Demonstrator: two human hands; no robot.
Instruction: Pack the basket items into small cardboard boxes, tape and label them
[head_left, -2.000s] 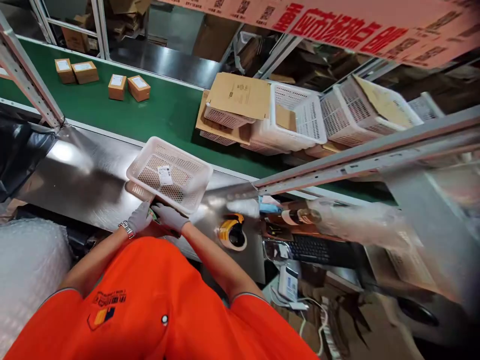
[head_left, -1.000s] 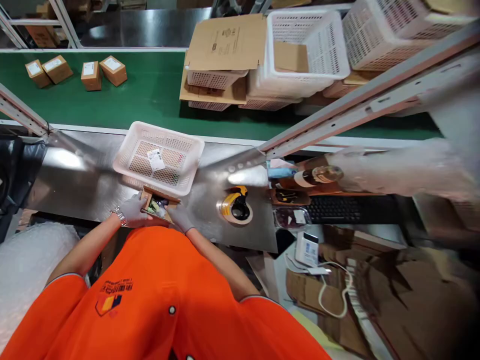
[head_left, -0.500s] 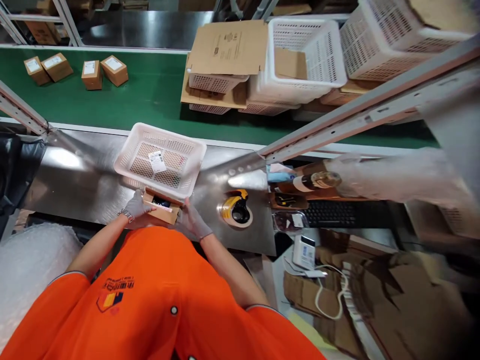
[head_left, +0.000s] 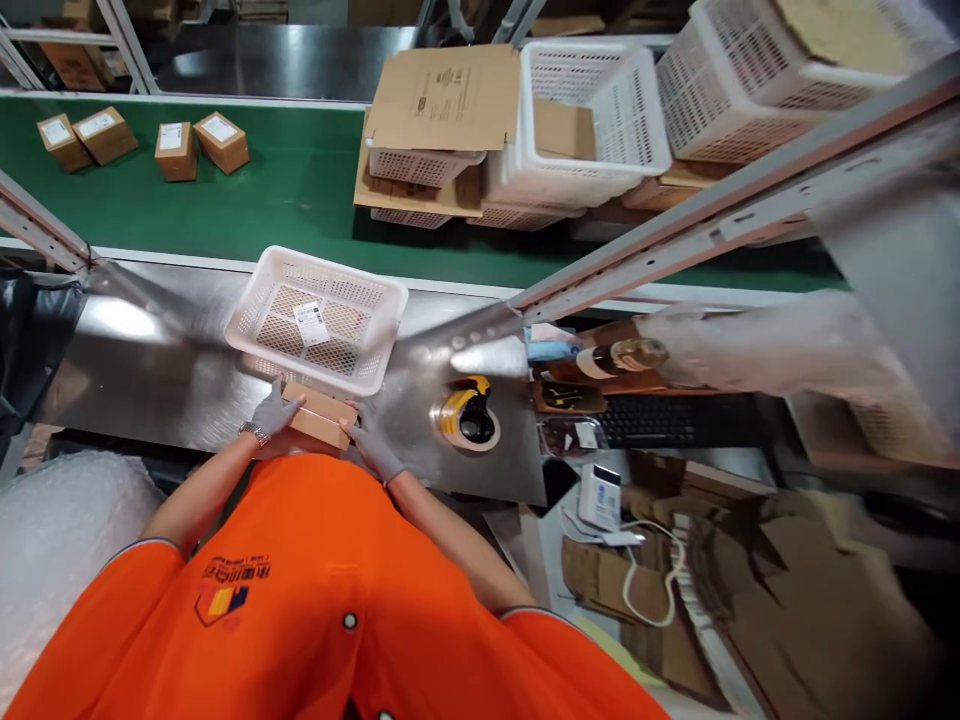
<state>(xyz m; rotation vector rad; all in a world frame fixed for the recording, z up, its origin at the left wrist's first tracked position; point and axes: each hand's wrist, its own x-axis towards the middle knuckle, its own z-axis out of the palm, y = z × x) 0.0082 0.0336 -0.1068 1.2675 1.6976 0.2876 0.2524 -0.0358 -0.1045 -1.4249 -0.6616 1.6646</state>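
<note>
A small brown cardboard box is between my two gloved hands at the near edge of the steel bench. Its top flaps lie closed over whatever is inside. My left hand grips the box's left end, and my right hand holds its right end with the fingers on the top edge. Just beyond the box stands a white plastic basket, and a paper label lies on its bottom. To the right of my right hand a yellow tape dispenser rests on the bench.
Behind the bench runs a green conveyor belt carrying several labelled boxes and stacked white baskets. A metal post slants across the right. Bubble wrap bulges at the left; a keyboard and flattened cardboard are at the right.
The box's flaps were open with dark contents showing; now they are folded shut. Both hands stay at its ends. The view has shifted slightly.
</note>
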